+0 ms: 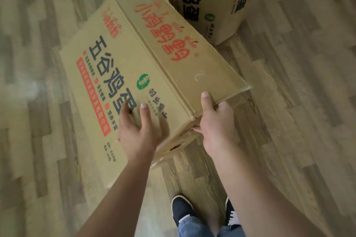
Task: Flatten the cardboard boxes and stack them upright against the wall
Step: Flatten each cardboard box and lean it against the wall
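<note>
Fingers of the right hand (215, 121) were curled round the near end of the cardboard box (146, 67), thumb laid on the upper panel and the other fingers tucked under the edge by the corner, while the left hand (138, 131) lay spread and fairly straight on the big printed face, pressing rather than gripping. From where I was watching, the box sat low on the wood-pattern floor (289, 102), tipped so that its two broad panels met along a crease running away from me; it looked partly collapsed, not yet flat, with loose flaps showing beneath the near end. I judged it light and empty, stiff along each panel but ready to hinge at the creases, so the flat palm on the wide face seemed the right way to push it down, and the corner edge a sound place to hold. The printed surface looked smooth, so I reckoned a sliding palm was the main risk, along with a flap folding the wrong way underneath. A second box (212, 5) stood still upright just beyond, near but apart. Below the arms I could see dark shoes (182, 210); no wall was in view.
</note>
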`<state>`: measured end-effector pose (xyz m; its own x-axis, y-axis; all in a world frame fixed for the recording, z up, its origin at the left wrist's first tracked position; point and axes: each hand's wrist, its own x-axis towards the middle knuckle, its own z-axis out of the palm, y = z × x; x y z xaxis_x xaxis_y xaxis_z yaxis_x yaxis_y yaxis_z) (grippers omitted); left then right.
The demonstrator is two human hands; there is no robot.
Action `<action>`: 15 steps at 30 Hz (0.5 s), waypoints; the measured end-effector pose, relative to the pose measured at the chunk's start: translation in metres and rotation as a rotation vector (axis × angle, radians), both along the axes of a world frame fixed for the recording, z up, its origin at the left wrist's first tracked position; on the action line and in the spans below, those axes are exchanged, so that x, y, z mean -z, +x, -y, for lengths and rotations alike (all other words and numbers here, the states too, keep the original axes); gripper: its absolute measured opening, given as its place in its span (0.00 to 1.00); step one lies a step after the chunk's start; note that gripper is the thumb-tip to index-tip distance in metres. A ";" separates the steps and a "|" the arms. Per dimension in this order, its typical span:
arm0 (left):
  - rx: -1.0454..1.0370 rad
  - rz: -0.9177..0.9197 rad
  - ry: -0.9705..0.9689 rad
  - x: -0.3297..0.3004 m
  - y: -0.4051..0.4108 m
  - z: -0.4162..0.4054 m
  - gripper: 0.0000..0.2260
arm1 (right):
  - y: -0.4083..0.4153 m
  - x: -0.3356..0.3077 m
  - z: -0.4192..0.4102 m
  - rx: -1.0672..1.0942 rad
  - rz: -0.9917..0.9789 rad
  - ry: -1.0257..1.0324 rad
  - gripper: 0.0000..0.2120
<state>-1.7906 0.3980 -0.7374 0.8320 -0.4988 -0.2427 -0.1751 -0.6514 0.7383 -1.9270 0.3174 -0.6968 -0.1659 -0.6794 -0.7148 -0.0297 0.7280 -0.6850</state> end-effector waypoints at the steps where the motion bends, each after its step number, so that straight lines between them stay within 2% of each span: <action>1: -0.008 0.005 0.001 -0.006 0.001 -0.002 0.38 | 0.001 -0.013 -0.006 -0.017 -0.013 -0.018 0.18; 6: 0.003 0.039 0.070 -0.037 -0.002 -0.039 0.37 | 0.001 -0.063 -0.050 -0.126 -0.074 -0.098 0.19; 9: -0.041 0.025 0.021 -0.053 0.000 -0.064 0.37 | 0.006 -0.088 -0.077 -0.289 -0.148 -0.130 0.19; 12: -0.119 -0.019 -0.026 -0.062 0.003 -0.086 0.39 | 0.023 -0.097 -0.100 -0.405 -0.134 -0.196 0.17; 13: -0.147 -0.054 -0.050 -0.064 0.000 -0.092 0.39 | 0.026 -0.097 -0.106 -0.442 -0.143 -0.232 0.19; 15: -0.243 -0.182 -0.075 -0.059 -0.004 -0.105 0.38 | 0.030 -0.092 -0.121 -0.508 -0.163 -0.302 0.32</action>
